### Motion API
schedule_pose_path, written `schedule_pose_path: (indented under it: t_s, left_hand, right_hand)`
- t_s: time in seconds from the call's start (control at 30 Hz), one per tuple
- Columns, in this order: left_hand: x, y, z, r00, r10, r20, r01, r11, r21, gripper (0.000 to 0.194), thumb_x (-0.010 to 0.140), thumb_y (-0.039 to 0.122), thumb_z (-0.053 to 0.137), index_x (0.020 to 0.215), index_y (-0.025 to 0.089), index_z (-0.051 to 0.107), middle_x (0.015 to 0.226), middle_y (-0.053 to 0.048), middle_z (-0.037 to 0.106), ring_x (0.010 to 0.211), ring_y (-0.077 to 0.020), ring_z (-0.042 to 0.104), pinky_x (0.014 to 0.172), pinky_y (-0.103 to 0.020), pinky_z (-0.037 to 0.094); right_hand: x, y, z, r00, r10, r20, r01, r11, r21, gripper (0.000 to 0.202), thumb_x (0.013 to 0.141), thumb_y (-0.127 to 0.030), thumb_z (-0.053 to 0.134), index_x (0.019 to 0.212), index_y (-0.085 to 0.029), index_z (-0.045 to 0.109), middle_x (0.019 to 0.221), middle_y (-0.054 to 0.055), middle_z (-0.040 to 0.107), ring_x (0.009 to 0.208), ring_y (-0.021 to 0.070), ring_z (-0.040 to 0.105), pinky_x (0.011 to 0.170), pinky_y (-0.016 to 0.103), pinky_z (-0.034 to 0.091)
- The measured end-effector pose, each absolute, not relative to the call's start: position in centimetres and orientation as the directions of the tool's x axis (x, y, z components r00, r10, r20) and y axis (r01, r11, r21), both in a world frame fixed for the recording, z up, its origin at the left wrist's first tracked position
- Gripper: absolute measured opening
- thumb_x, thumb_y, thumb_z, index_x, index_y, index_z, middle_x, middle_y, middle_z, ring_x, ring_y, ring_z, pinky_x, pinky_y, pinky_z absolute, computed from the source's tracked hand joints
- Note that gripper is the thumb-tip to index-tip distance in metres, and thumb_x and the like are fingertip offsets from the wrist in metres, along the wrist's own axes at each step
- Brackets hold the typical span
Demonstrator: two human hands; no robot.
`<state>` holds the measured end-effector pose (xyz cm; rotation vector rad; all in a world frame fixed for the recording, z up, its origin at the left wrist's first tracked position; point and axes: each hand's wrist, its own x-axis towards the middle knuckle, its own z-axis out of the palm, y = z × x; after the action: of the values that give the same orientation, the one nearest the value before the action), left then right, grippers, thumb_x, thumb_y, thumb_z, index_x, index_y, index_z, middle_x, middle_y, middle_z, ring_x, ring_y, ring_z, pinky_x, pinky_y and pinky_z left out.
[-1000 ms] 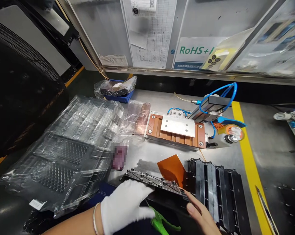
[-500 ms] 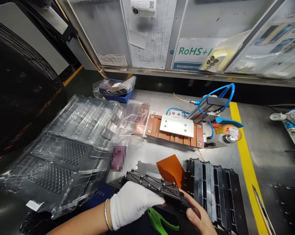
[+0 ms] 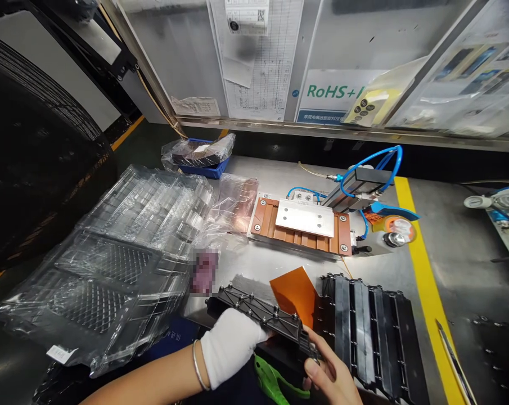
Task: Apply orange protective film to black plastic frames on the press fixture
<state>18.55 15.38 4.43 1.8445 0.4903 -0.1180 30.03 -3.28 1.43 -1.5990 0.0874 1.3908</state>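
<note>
A long black plastic part (image 3: 265,308), with cross ribs and small metal studs along its upper face, is held tilted at the front of the bench. My left hand (image 3: 231,346), in a white glove, is closed against its near side; the fingertips are hidden by the part. My right hand (image 3: 330,368), bare, grips its right end with the thumb on the near side. Just below lies a green-handled hand tool (image 3: 273,382), its working end out of sight. Behind the part, an orange sheet (image 3: 296,292) rests on the bench beside several similar black parts (image 3: 366,332) in a row.
A fixture with a brown base and white plate (image 3: 305,218) stands mid-bench, with blue air hoses (image 3: 370,154) and a tape roll (image 3: 400,228) nearby. Clear plastic trays (image 3: 123,253) are stacked left. Farther back sits a blue bin (image 3: 207,169). Tweezers (image 3: 454,360) lie at right.
Both hands and the black part have shifted slightly. My gloved hand has turned, and its thumb, stretched along the part before, is now tucked behind it.
</note>
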Motion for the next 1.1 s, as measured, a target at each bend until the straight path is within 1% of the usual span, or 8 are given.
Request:
schedule_pose_path:
  t_s: [0.17, 0.27, 0.33, 0.57, 0.73, 0.9, 1.03, 1.1]
  left_hand:
    - [19.7, 15.7, 6.9, 0.976, 0.016, -0.218, 0.213, -0.296, 0.931, 0.037, 0.097, 0.024, 0.037, 0.116, 0.033, 0.067, 0.122, -0.002, 0.062, 0.127, -0.0209, 0.047, 0.110, -0.033, 0.030]
    - [19.7, 15.6, 7.6, 0.984, -0.069, -0.164, 0.132, -0.337, 0.932, 0.043, 0.099, 0.022, 0.028, 0.129, 0.029, 0.058, 0.130, -0.003, 0.057, 0.129, -0.0181, 0.045, 0.111, -0.030, 0.028]
    - [19.2, 15.6, 7.2, 0.982, -0.044, -0.183, 0.154, -0.368, 0.917, 0.042, 0.099, 0.022, 0.031, 0.127, 0.028, 0.060, 0.123, -0.004, 0.062, 0.122, -0.0192, 0.052, 0.108, -0.029, 0.032]
    - [19.4, 15.6, 5.6, 0.922, 0.278, -0.270, 0.360, -0.357, 0.862, 0.026, 0.090, 0.024, 0.050, 0.104, 0.026, 0.071, 0.095, -0.007, 0.069, 0.100, -0.0240, 0.061, 0.094, -0.031, 0.043]
    - [21.4, 13.5, 3.8, 0.918, 0.278, -0.284, 0.373, -0.358, 0.856, 0.031, 0.093, 0.020, 0.041, 0.110, 0.023, 0.067, 0.097, -0.007, 0.068, 0.099, -0.0205, 0.060, 0.093, -0.028, 0.044]
    - [21.0, 12.5, 4.2, 0.941, 0.196, -0.276, 0.336, -0.631, 0.699, 0.034, 0.096, 0.024, 0.039, 0.122, 0.014, 0.057, 0.120, -0.011, 0.061, 0.098, -0.0171, 0.060, 0.091, -0.027, 0.046]
    - [20.3, 13.3, 6.7, 0.985, 0.092, -0.144, 0.168, -0.670, 0.723, 0.024, 0.096, 0.029, 0.042, 0.105, 0.025, 0.064, 0.112, -0.001, 0.065, 0.103, -0.0144, 0.059, 0.089, -0.023, 0.044]
    - [19.9, 13.7, 7.6, 0.993, 0.053, -0.109, 0.117, -0.651, 0.750, 0.023, 0.097, 0.027, 0.041, 0.095, 0.025, 0.063, 0.097, 0.002, 0.067, 0.092, -0.0117, 0.061, 0.080, -0.020, 0.044]
  right_hand:
    - [30.5, -4.0, 0.8, 0.304, 0.565, -0.767, -0.611, -0.503, -0.612, 0.085, 0.062, -0.066, 0.070, 0.127, -0.015, 0.052, 0.063, 0.002, 0.057, 0.056, 0.0144, 0.051, 0.058, 0.027, 0.041]
    - [30.8, -4.4, 0.3, 0.291, 0.584, -0.758, -0.596, -0.509, -0.621, 0.086, 0.063, -0.066, 0.069, 0.129, -0.014, 0.051, 0.061, 0.002, 0.057, 0.056, 0.0161, 0.053, 0.059, 0.029, 0.042]
    - [30.9, -4.5, 0.2, 0.293, 0.582, -0.759, -0.595, -0.511, -0.621, 0.086, 0.063, -0.066, 0.070, 0.129, -0.013, 0.051, 0.059, 0.002, 0.056, 0.056, 0.0164, 0.053, 0.058, 0.029, 0.041]
    - [30.3, -3.4, 1.3, 0.296, 0.504, -0.811, -0.627, -0.538, -0.563, 0.095, 0.061, -0.067, 0.071, 0.131, -0.007, 0.047, 0.060, 0.003, 0.058, 0.051, 0.0146, 0.050, 0.053, 0.027, 0.037]
    - [29.7, -2.6, 2.2, 0.321, 0.478, -0.817, -0.569, -0.592, -0.570, 0.112, 0.057, -0.074, 0.069, 0.134, 0.002, 0.043, 0.049, 0.000, 0.051, 0.049, 0.0154, 0.049, 0.055, 0.029, 0.041]
    - [30.2, -2.7, 2.2, 0.310, 0.498, -0.810, -0.558, -0.595, -0.579, 0.112, 0.056, -0.075, 0.069, 0.134, 0.002, 0.045, 0.050, 0.002, 0.054, 0.050, 0.0155, 0.050, 0.056, 0.029, 0.045]
    - [30.8, -3.0, 2.2, 0.276, 0.514, -0.812, -0.625, -0.547, -0.558, 0.112, 0.051, -0.074, 0.073, 0.130, 0.000, 0.046, 0.050, 0.000, 0.052, 0.050, 0.0138, 0.050, 0.055, 0.025, 0.042]
    - [30.8, -3.1, 2.3, 0.284, 0.511, -0.811, -0.649, -0.520, -0.555, 0.105, 0.050, -0.073, 0.074, 0.126, -0.004, 0.050, 0.052, -0.002, 0.049, 0.049, 0.0121, 0.049, 0.055, 0.024, 0.041]
